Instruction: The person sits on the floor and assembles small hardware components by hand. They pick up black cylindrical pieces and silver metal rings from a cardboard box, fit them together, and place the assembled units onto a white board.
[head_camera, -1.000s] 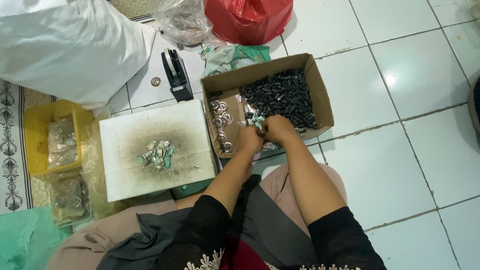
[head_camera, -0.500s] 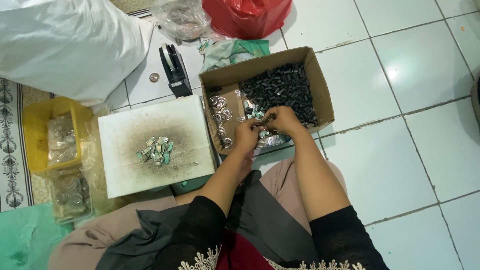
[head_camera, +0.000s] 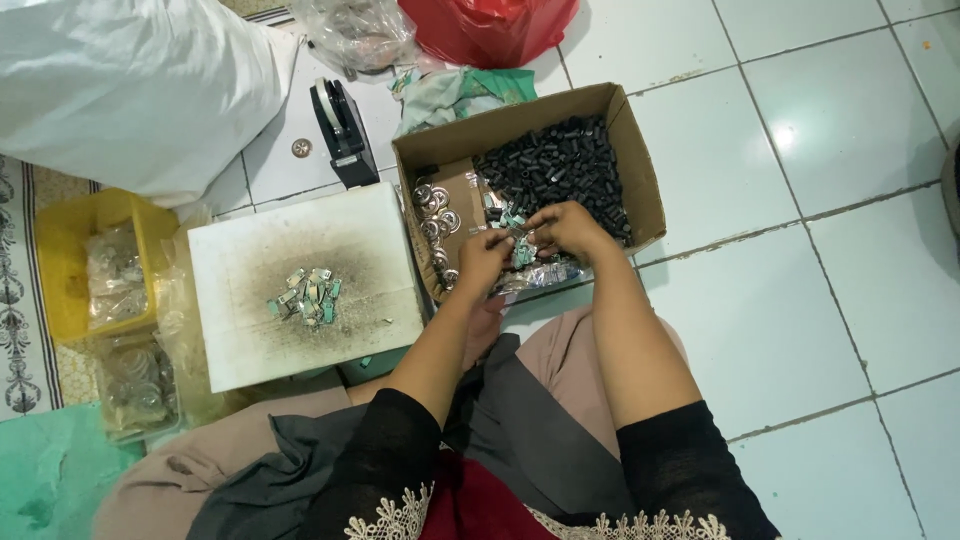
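Both hands at cardboard box (head_camera: 640, 170).
Left hand (head_camera: 483, 262) and right hand (head_camera: 566, 228) pinch small greenish metal pieces (head_camera: 520, 250); black ridged cylinders (head_camera: 555, 170) lie beyond fingertips.

matt brown cardboard box (head_camera: 640, 170), shiny metal discs (head_camera: 436, 215), glossy white floor tiles (head_camera: 800, 120), crinkled red plastic bag (head_camera: 490, 28).

1. Brown cardboard box (head_camera: 640, 170), open, rectangular, on the tiled floor.
2. Red plastic bag (head_camera: 490, 25), top edge, beyond the box.
3. Clear plastic bag (head_camera: 355, 30), just left of the red one.
4. Large white sack (head_camera: 130, 90), upper left.
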